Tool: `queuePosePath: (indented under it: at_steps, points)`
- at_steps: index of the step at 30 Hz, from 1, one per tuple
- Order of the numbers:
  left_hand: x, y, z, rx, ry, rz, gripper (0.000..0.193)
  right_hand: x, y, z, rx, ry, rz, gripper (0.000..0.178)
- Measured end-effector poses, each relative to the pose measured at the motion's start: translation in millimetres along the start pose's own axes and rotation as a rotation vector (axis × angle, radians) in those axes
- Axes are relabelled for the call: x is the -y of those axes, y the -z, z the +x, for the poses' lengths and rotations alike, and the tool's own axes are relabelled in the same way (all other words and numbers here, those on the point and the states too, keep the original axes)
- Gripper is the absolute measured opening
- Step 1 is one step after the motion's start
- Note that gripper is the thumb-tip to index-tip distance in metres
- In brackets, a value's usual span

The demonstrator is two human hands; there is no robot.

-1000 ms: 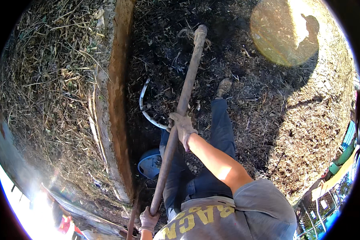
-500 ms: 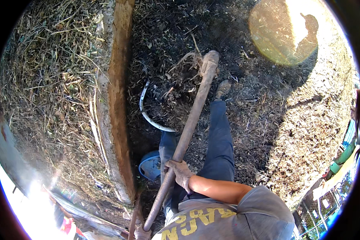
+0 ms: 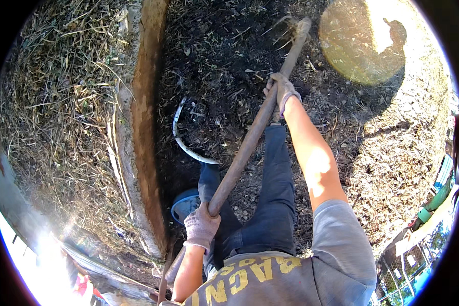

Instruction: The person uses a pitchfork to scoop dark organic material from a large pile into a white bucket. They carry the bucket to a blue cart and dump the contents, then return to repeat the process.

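Note:
A pronged hoe with a long, thick wooden handle (image 3: 249, 140) slants from beside my left hip up to the far right of the ground. Straw or roots cling about its thin-pronged head (image 3: 292, 30), so its exact shape is hard to make out. My left hand (image 3: 202, 225), in a pale dusty glove, is wrapped round the lower handle, with the butt end passing beside my forearm. Much farther up the shaft, near the head, my gloved right hand (image 3: 283, 91) grips it with the arm stretched out. Dark soil littered with straw (image 3: 224, 76) lies under the tool.
A wooden board edge (image 3: 150, 117) runs along my left, with a straw heap (image 3: 66, 102) beyond it. A white curved strip (image 3: 175, 130) lies by my left leg, next to a blue bucket (image 3: 184, 205). Wire mesh (image 3: 398, 270) stands at the lower right.
The hoe's head has moved away from me and to the right. My right hand has shifted far up the handle, and my left hand has come forward into fuller view.

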State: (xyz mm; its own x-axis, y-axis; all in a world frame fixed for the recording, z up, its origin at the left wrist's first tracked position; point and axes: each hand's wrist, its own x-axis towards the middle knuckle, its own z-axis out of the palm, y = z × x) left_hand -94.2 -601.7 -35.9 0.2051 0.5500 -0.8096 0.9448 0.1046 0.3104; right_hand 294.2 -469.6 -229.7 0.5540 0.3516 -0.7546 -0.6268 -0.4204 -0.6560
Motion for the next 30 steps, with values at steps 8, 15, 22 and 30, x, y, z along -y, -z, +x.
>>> queuePosePath:
  at_steps: [8,15,22,30]
  points:
    - [105.5,-8.1,-97.1,0.087,0.336,-0.011,0.033,-115.5,-55.5,-127.7,-0.014,-0.388,0.068,0.011]
    - [98.4,22.5,-82.8,0.117,0.277,0.045,0.030,-136.7,-53.0,-81.1,-0.046,-0.372,0.041,0.008]
    - [221.6,68.3,-141.4,0.101,0.316,0.018,0.031,-159.7,-113.4,-219.5,-0.140,-0.485,0.040,0.010]
    - [310.1,116.5,-238.3,0.201,0.513,0.162,0.031,-168.3,-133.0,-355.8,0.004,-0.700,0.232,0.021]
